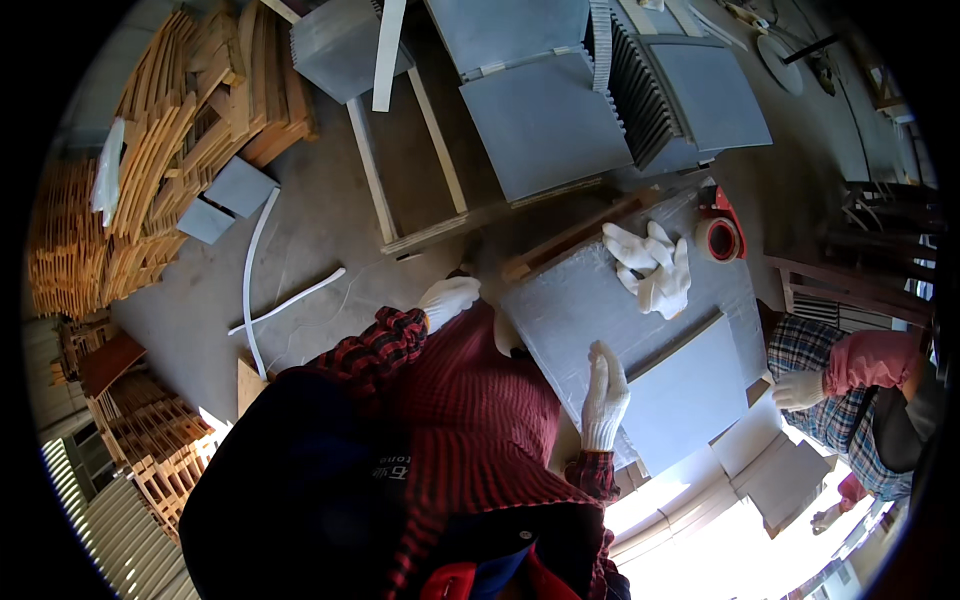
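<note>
Hands in white gloves lay open, right hand point(604, 397) flat on the grey panel point(610, 300), left hand point(448, 299) at its edge, seemingly steadying it before a firmer two-handed grip.

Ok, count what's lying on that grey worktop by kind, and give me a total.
Spare white gloves, in a loose heap: 1 heap
Red tape dispenser: 1
Grey panel: 1
Gloved hands resting on the worktop: 1, the right hand
Total: 4

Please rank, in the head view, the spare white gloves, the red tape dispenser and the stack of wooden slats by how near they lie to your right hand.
From the right hand:
1. Spare white gloves, just beyond it on the grey panel.
2. Red tape dispenser, farther right at the panel's far corner.
3. Stack of wooden slats, far left on the floor.
</note>
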`<state>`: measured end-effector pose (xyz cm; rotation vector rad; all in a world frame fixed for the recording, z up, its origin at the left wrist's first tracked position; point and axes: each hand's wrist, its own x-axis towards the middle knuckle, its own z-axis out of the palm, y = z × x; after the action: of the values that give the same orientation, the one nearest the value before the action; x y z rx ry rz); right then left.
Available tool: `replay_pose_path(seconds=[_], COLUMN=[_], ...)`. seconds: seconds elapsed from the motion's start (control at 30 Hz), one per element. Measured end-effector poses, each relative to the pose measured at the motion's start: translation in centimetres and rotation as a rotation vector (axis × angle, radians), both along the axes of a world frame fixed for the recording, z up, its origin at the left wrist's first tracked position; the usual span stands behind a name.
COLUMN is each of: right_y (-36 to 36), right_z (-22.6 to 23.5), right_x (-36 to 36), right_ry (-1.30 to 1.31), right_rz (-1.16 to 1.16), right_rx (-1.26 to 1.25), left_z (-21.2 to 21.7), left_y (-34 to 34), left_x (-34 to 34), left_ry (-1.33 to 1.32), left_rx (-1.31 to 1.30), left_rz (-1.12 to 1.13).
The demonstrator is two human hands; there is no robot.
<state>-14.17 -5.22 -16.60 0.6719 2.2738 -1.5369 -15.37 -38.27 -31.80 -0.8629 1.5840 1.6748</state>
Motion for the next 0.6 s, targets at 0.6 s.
replay_pose_path(seconds=[0.6], right_y=[-18.8], right_z=[-19.7], right_x=[-21.1], right_ry=[-0.444], right_rz=[-0.57], right_rx=[-0.755], left_z=[-10.2], left_y=[-15.5], left_x=[-36.5], left_ry=[0.361], left_rx=[-0.672], left_rz=[-0.387])
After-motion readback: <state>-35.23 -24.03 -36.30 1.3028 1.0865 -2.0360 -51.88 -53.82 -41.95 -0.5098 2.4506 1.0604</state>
